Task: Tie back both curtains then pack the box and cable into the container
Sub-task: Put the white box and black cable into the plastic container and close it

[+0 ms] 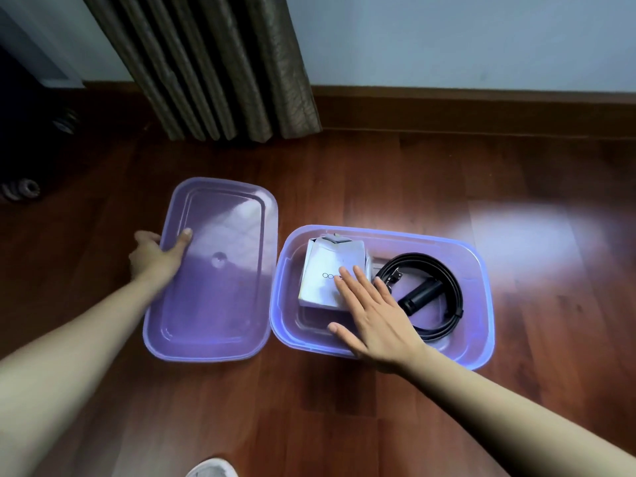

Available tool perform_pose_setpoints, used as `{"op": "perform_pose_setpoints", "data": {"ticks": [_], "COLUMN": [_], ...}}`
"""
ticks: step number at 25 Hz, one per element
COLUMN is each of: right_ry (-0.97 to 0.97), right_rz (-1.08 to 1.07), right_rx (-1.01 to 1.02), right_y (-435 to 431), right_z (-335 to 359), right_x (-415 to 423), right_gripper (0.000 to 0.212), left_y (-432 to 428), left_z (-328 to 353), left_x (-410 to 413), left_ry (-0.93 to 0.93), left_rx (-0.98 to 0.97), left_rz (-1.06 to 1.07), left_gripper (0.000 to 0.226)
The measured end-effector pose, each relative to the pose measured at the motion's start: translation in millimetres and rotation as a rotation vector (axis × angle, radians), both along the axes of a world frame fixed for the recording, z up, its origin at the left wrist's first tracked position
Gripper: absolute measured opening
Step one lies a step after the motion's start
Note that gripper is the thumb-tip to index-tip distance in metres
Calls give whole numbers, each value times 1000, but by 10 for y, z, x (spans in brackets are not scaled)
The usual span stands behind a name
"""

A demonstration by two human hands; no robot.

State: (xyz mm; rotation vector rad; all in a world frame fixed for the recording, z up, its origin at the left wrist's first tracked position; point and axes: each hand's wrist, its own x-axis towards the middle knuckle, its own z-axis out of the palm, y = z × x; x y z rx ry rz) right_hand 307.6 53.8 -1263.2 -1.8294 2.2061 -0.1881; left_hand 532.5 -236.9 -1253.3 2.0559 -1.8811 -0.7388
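My left hand [156, 254] grips the far-left edge of the purple lid [213, 270], thumb on top of the rim w/ the other fingers curled under it, so it's clamped on the lid; lid lies flat on the wood floor [344, 407], just beside the container [481, 304] on its left, edges nearly touching. My right hand [375, 315] is flat and spread, fingers apart, holding nothing, palm over the near-left part of the container. Fingertips [344, 271] rest on or just above the near-right corner of the white box [330, 273]; can't tell if they actually press it. Box sits inside the container, left half, tilted a bit w/ its far flap up. Black cable [444, 294] is coiled in the right half of the container, just right of my fingers, w/ a dark cylindrical plug piece inside the coil; my little finger is near the coil's left edge, contact unclear. Thumb points toward the container's near wall. Behind the lid, a brown pleated curtain [223, 63] hangs down to the floor against the wall [481, 39]. A bit of my shoe [211, 469] shows at the bottom edge.
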Motion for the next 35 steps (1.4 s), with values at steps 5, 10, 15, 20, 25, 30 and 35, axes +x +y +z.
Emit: {"op": "perform_pose_setpoints", "data": {"ticks": [5, 10, 15, 20, 25, 30, 35], "right_ry": [-289, -822, -1058, -1052, -891, -683, -628], "right_rz": [-278, -672, -747, -927, -1070, -1104, -1027], "right_rx": [-138, -318, -375, -497, -449, -345, -316], "right_y": [-73, -108, 27, 537, 886, 917, 883], "right_z": [245, 488, 708, 698, 439, 219, 129], "right_x": [-349, -676, -881, -1008, -1066, -972, -1023], "right_gripper": [85, 77, 73, 22, 13, 28, 35], "left_y": [-299, -378, 506, 965, 1264, 1316, 1376], "left_z": [457, 1125, 1123, 836, 454, 334, 305], "left_x": [-17, -599, -1769, -2383, -2424, -2364, -2387], "left_ry": [193, 147, 88, -76, -167, -214, -354], "left_rx": [-77, 37, 196, 42, -86, -136, -283], "left_rz": [-183, -656, -1186, -1462, -1528, -1570, -1558], "left_gripper": [40, 20, 43, 62, 56, 51, 52]}}
